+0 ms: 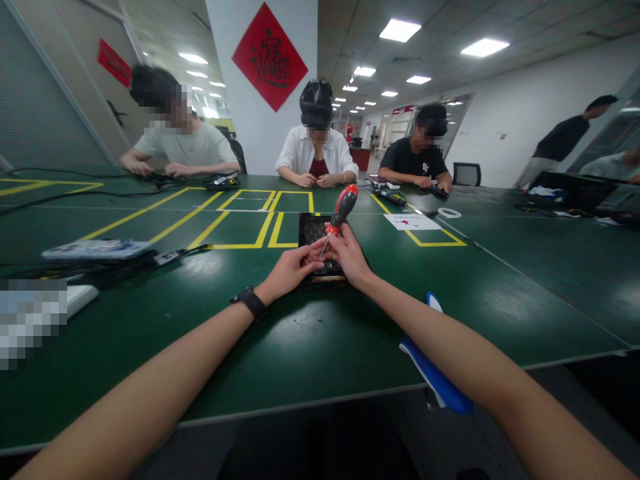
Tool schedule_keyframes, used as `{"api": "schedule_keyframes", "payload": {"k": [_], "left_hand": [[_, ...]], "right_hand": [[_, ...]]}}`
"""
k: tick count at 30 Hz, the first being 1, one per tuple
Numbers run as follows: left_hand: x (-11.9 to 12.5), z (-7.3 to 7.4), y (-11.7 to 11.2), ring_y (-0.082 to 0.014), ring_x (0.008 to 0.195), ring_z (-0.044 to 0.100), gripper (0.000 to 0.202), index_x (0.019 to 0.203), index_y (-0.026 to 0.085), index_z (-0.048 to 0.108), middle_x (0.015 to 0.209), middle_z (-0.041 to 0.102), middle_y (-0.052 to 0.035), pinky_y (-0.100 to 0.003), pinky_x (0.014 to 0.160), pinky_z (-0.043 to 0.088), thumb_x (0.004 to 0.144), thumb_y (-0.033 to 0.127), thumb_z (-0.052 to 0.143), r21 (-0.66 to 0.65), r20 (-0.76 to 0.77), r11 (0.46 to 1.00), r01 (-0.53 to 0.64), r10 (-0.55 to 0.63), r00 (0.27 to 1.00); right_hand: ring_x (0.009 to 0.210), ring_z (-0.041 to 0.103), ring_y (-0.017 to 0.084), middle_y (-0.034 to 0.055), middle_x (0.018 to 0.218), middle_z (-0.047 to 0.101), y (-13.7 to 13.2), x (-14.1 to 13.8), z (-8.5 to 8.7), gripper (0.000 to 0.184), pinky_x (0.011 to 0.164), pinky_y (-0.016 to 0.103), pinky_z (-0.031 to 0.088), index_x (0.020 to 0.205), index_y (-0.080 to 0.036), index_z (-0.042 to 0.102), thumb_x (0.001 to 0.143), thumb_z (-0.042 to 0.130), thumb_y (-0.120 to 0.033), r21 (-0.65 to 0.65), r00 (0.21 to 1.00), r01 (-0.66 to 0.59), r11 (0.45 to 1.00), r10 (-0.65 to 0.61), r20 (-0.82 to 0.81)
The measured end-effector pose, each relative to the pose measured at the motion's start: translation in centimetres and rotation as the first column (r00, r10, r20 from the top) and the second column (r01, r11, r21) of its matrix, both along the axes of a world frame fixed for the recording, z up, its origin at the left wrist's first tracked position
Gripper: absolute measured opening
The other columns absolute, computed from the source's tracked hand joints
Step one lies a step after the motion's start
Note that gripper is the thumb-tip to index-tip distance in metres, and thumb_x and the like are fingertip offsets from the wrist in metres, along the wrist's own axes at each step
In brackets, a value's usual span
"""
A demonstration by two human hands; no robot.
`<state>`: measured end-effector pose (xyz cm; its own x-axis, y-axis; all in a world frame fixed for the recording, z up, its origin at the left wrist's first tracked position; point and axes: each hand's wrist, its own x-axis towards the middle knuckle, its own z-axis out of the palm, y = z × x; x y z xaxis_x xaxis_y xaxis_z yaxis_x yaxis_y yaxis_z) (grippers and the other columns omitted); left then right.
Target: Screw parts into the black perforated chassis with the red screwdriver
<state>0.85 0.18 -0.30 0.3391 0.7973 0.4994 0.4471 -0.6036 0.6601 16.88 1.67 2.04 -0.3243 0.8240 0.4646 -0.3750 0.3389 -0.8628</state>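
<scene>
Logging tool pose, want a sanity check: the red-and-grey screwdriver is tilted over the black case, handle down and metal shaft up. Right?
No, the ends are swapped. The head view shows the handle up and the metal shaft down; the red-and-grey screwdriver is indeed tilted over the black case.
</scene>
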Motion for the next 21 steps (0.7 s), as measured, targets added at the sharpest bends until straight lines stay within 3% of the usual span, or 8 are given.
{"api": "schedule_keyframes", "payload": {"k": [7,11,15,21], "left_hand": [[-0.15,0.3,-0.19,-0.0144,0.065,0.055,0.026,0.083,0.011,0.063,0.075,0.065,-0.0043,-0.025,0.063,0.042,0.083,0.035,0.053,-0.003,-0.025,1.0,0.009,-0.009,1.0],[-0.02,0.38,-0.3,-0.0144,0.067,0.055,0.027,0.086,0.011,0.063,0.076,0.065,-0.0039,-0.025,0.063,0.043,0.084,0.035,0.051,-0.006,-0.034,1.0,0.019,-0.019,0.999],[0.28,0.42,-0.51,-0.0113,0.063,0.051,0.031,0.101,0.013,0.062,0.077,0.063,-0.0001,-0.022,0.061,0.041,0.08,0.036,0.057,0.014,-0.021,1.0,-0.017,0.018,1.0],[0.4,0.46,-0.59,-0.0093,0.058,0.046,0.027,0.089,0.012,0.063,0.067,0.057,0.0022,-0.021,0.056,0.039,0.076,0.036,0.063,0.035,0.008,0.998,-0.056,0.056,0.998]], "right_hand": [[0.064,0.064,0.012,0.0022,0.075,0.066,0.36,0.24,-0.16,0.028,0.057,0.023,0.051,0.109,-0.019,0.047,0.089,0.042,-0.038,-0.08,0.998,-0.069,0.994,0.069,-0.008],[0.064,0.063,0.012,0.0013,0.075,0.066,0.21,0.23,-0.13,0.027,0.056,0.023,0.051,0.107,-0.02,0.047,0.087,0.047,-0.039,-0.036,0.999,-0.042,0.998,0.042,0.001],[0.063,0.063,0.011,0.0006,0.075,0.065,-0.02,0.21,-0.08,0.028,0.055,0.022,0.05,0.105,-0.021,0.047,0.086,0.05,-0.041,-0.002,1.0,-0.024,1.0,0.024,0.004],[0.062,0.062,0.01,0.0001,0.074,0.065,-0.11,0.16,0.0,0.03,0.055,0.022,0.051,0.106,-0.021,0.048,0.085,0.051,-0.043,0.009,1.0,0.002,1.0,-0.002,0.02]]}}
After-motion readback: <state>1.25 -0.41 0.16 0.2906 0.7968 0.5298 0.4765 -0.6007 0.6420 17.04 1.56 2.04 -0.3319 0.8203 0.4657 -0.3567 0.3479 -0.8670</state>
